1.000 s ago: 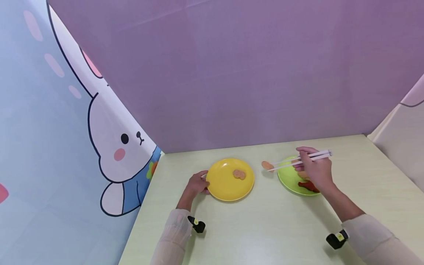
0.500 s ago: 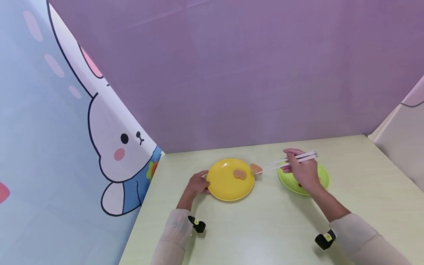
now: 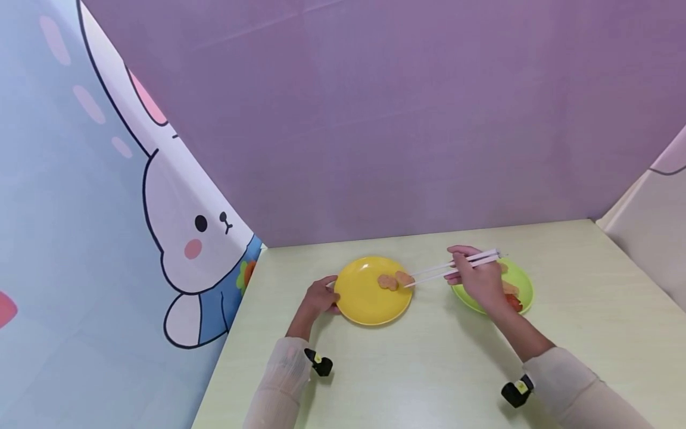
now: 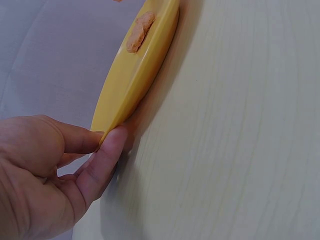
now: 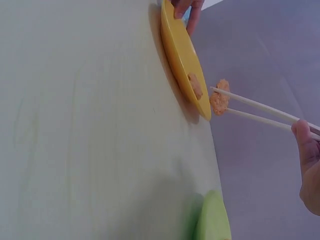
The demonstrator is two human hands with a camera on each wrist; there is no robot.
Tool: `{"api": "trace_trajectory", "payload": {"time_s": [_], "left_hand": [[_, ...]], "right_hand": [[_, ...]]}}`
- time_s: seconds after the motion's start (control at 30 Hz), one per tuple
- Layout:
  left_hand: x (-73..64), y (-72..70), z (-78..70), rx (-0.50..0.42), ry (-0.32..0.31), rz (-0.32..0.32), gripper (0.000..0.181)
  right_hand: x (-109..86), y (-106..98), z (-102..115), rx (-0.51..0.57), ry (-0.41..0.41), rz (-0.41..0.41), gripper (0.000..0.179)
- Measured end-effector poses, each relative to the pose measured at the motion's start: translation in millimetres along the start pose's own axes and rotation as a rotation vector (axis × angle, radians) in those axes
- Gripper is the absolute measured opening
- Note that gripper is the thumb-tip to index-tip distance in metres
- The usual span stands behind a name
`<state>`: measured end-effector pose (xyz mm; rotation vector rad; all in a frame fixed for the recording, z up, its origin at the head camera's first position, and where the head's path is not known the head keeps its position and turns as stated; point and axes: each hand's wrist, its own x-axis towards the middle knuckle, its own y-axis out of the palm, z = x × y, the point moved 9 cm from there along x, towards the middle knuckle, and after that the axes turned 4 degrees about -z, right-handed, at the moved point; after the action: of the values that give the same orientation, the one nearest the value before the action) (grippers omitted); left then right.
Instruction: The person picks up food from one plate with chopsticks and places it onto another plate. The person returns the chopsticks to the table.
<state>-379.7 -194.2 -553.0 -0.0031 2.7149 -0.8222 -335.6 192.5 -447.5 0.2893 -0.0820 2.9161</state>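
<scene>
My left hand [image 3: 320,296] pinches the left rim of a yellow plate [image 3: 364,304], thumb and fingers on either side of the edge in the left wrist view. One orange-brown nugget-like food piece [image 3: 387,282] lies on that plate. My right hand [image 3: 477,277] holds a pair of white chopsticks [image 3: 445,269], pointing left. Between their tips is a second nugget-like piece [image 3: 404,278], over the plate's right edge. In the right wrist view this pinched piece [image 5: 220,97] shows above the rim, apart from the piece [image 5: 195,86] on the plate.
A green plate [image 3: 524,286] stands to the right, partly under my right hand. On it lie a red food piece [image 3: 513,302] and light-brown pieces [image 3: 509,288]. A purple backdrop [image 3: 407,119] rises behind the table [image 3: 418,369]; a rabbit-print panel [image 3: 198,256] borders the left.
My right hand has moved left from the green plate, carrying the pinched food piece from between the plates to over the yellow plate's right edge. My left hand stays at the rim.
</scene>
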Motion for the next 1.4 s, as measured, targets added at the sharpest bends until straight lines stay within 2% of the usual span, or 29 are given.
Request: {"api": "trace_trajectory", "payload": {"time_s": [0.17,0.43,0.63,1.0,1.4], "left_hand": [[1.1,1.4,0.6,-0.006,0.002,0.002,0.062],[0.4,1.3,-0.7,-0.013,0.015,-0.001,0.061],[-1.2,1.1,-2.9,-0.007,0.021,-0.005,0.060],[-1.5,0.6,-4.7,0.003,0.016,-0.005,0.061],[-3.8,-1.0,-5.2,0.015,0.001,-0.006,0.061]], "right_hand": [[-3.5,9,0,-0.010,-0.011,0.022,0.034],[-8.5,22,-11,-0.079,0.022,0.044,0.032],[-12.6,29,-16,-0.070,0.029,0.050,0.029],[-18.3,34,-25,-0.113,0.096,0.069,0.029],[-21.8,35,-25,-0.092,0.137,0.089,0.032]]}}
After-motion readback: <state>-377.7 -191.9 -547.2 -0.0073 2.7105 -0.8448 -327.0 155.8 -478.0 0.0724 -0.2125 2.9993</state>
